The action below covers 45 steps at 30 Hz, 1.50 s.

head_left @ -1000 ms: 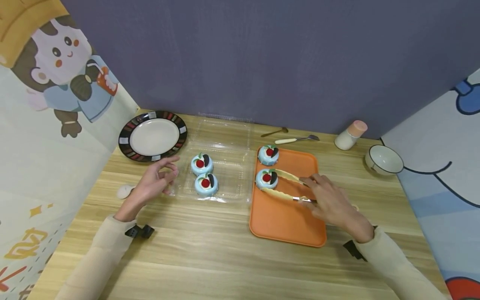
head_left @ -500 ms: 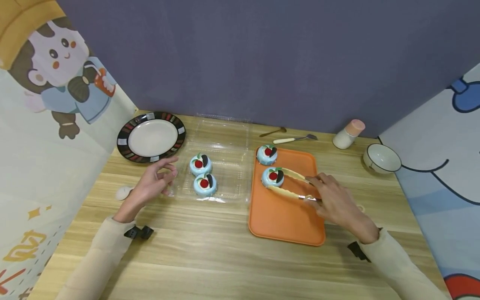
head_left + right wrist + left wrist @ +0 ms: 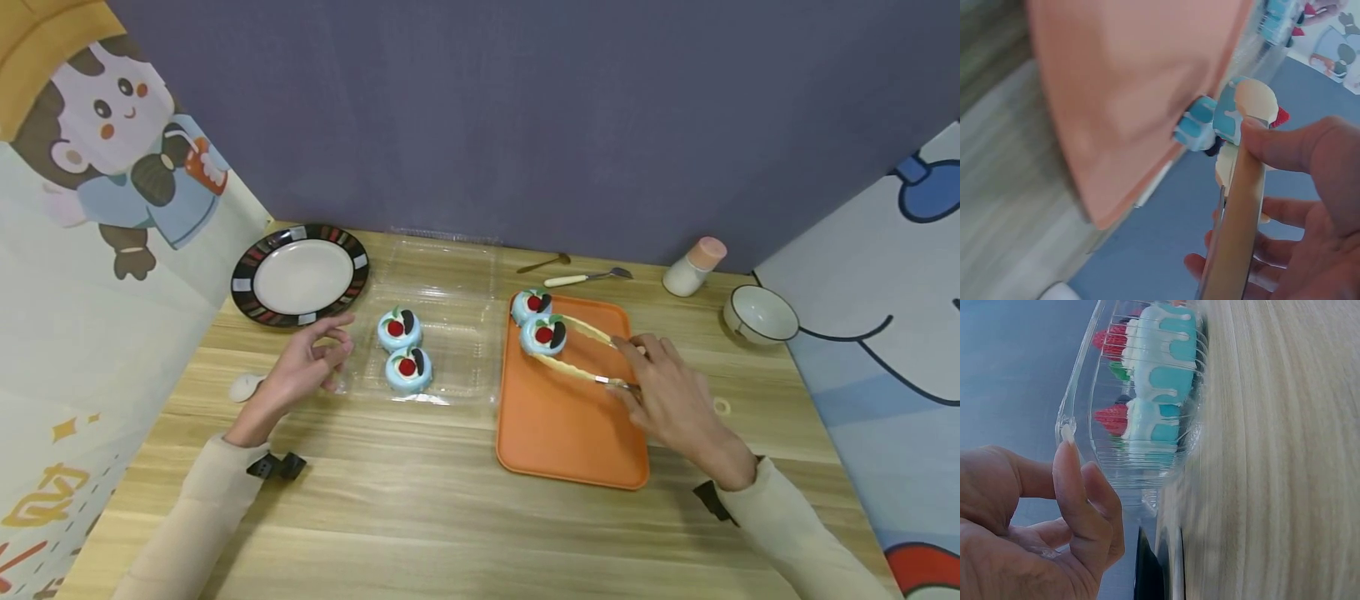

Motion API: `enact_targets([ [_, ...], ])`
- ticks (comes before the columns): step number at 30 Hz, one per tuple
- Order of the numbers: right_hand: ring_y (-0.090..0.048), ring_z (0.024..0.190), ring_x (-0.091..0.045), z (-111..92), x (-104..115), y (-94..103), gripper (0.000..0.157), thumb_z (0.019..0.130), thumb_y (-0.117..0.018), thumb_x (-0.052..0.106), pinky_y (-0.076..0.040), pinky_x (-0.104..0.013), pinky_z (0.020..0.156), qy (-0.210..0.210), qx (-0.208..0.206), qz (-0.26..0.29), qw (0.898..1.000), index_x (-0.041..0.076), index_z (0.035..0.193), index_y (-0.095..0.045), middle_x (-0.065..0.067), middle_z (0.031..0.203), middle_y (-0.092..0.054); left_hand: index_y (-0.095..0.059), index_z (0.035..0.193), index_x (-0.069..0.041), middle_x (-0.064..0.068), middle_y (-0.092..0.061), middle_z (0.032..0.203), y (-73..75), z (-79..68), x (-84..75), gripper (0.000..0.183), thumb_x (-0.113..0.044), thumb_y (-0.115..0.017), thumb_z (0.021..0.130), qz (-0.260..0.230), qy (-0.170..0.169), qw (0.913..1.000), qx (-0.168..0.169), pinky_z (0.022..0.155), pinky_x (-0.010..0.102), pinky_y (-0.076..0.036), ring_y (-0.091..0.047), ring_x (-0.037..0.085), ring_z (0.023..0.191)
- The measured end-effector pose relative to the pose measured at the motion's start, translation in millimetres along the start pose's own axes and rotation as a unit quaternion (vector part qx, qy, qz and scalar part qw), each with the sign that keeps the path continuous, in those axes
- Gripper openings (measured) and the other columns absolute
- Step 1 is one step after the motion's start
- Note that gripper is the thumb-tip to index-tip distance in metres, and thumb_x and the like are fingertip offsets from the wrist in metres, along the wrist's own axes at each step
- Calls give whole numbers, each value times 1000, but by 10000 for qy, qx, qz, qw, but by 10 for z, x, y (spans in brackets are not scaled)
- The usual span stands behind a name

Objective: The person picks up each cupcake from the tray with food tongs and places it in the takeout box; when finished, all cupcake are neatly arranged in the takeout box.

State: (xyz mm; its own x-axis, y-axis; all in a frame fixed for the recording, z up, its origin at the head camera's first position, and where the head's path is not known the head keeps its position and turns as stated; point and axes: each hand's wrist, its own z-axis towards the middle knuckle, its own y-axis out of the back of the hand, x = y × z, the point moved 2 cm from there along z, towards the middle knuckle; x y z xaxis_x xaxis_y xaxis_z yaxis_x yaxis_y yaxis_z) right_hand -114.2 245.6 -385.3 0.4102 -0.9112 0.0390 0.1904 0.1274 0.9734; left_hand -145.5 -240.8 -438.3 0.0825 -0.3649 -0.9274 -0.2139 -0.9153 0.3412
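Wood-grain table (image 3: 390, 517), pale yellow-brown. Head view: slate-blue partition (image 3: 480, 125) at 12 o'clock; cartoon-printed left wall (image 3: 45, 325) at 9, cartoon-printed right wall (image 3: 855, 417) at 3. Orange tray (image 3: 570, 433) between 4 and 5 from frame centre. Right hand (image 3: 671, 408) grips tongs (image 3: 573, 369), whose tips hold a pale-blue cake (image 3: 542, 335), at 10 o'clock from that hand and 3 from the left hand (image 3: 303, 367). Second tray cake (image 3: 528, 308) at 11 from the held one. Clear container (image 3: 465, 367) at 3 from the left hand, two boxed cakes (image 3: 408, 371) inside, lid laid back toward 12. From the left hand, dark-rimmed plate (image 3: 303, 275) at 12. From the right, bottle (image 3: 692, 268) at 12, bowl (image 3: 761, 315) between 1 and 2.

Left wrist view: fingers loosely bent, one fingertip at the container's rim; cannot tell whether they pinch it. Boxed cakes at 1 o'clock from the hand, wood grain at 3.

Right wrist view: thumb on one tong arm, fingers curled behind. Held cake at 11 from the hand, raised off the tray.
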Motion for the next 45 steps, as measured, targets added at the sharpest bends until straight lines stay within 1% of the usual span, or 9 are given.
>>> enact_targets([
  [5,-55,95,-31,141,125,112,67,80,-80,36,-43,-29,45,282,-404,169,9986,12,137,-55,-14,118,-57,-35,151,-10,17,-47,119,14,0,-1,52,-13,-51,102,18,3,10000,-1,47,31,-57,-57,11,71],
  [10,-56,93,-30,350,327,185,68,81,-80,37,-48,-32,53,589,-392,232,9972,10,137,-55,-14,116,-57,-36,151,-9,18,-48,119,10,15,-10,53,-11,-52,101,-15,-20,10000,6,47,30,-56,-57,11,70],
  [15,-59,92,-26,573,568,158,68,82,-78,42,-35,-22,39,775,-65,150,9969,14,140,-53,-11,120,-58,-36,151,-9,19,-48,120,-1,23,-12,53,-10,-52,101,-24,1,10000,11,46,30,-55,-58,11,70],
  [20,-55,87,-22,771,782,75,61,85,-75,40,-26,-20,35,1133,304,-80,9931,16,137,-54,-9,116,-55,-36,151,-9,19,-48,119,-13,27,-9,52,-10,-52,101,-30,17,10000,18,46,30,-55,-57,11,70],
  [25,-52,88,-22,958,928,4,56,84,-77,37,-28,-22,33,1376,647,-300,9879,13,131,-57,-8,110,-54,-36,151,-8,18,-48,119,-24,28,3,52,-11,-52,101,-46,4,10000,17,46,31,-55,-55,8,70],
  [30,-51,88,-23,1104,1022,-53,56,83,-78,39,-33,-23,37,1463,1120,-454,9818,12,128,-59,-10,111,-56,-35,151,-6,18,-48,119,-23,23,14,52,-11,-52,101,-90,-16,10000,0,44,29,-53,-54,7,69],
  [35,-49,85,-23,1191,1043,-97,53,84,-76,39,-37,-24,41,1432,1533,-465,9766,10,125,-59,-10,103,-56,-36,151,-7,17,-48,118,-26,22,12,52,-11,-52,101,-96,-1,10000,0,44,29,-53,-54,8,69],
  [41,-55,92,-25,1254,1025,-102,64,84,-77,38,-41,-24,46,1357,1776,-299,9742,11,136,-53,-11,112,-57,-36,151,-8,18,-48,118,-17,9,2,52,-12,-52,101,-91,39,10000,-10,45,29,-53,-55,8,69],
  [45,-54,95,-25,1241,1029,-107,68,83,-78,38,-39,-24,46,1305,1748,-343,9753,11,139,-51,-11,117,-55,-36,151,-8,18,-48,119,-18,8,5,52,-12,-52,101,-109,43,9999,-21,44,28,-52,-55,8,69],
])
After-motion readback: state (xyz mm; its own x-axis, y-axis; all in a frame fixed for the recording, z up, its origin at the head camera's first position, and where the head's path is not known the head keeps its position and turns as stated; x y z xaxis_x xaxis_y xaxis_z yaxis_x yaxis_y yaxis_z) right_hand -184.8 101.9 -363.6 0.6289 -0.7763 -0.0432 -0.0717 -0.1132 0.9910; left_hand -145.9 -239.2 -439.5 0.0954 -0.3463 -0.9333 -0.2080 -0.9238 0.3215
